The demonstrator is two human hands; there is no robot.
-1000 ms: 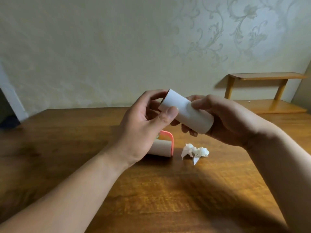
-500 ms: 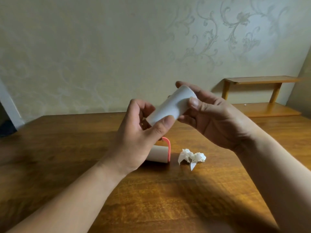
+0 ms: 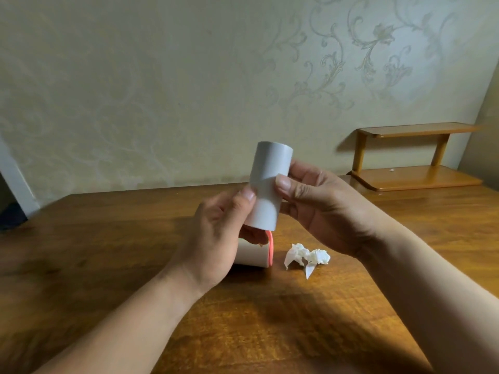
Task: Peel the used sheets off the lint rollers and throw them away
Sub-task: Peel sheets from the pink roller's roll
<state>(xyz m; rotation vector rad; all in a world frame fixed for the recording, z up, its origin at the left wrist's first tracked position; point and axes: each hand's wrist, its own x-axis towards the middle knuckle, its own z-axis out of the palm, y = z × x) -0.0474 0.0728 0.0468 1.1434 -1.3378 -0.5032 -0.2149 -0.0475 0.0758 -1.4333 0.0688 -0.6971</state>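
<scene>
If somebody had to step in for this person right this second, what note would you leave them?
Left hand: holds the lower part of the white roll, thumb on its side.
Right hand: holds the roll from the other side, thumb on its face.
On the table: a second roller with a pink frame, lying down, one crumpled sheet beside it.
Done: one sheet seems off.
Left: peel the held roll, bin the sheets; no bin in view.

A white lint roll (image 3: 266, 190) stood nearly upright in mid-air, top tilted right; below it a second roller (image 3: 251, 255), pink-framed, lay on its side. Just right of that lay crumpled used sheets (image 3: 307, 257).
</scene>
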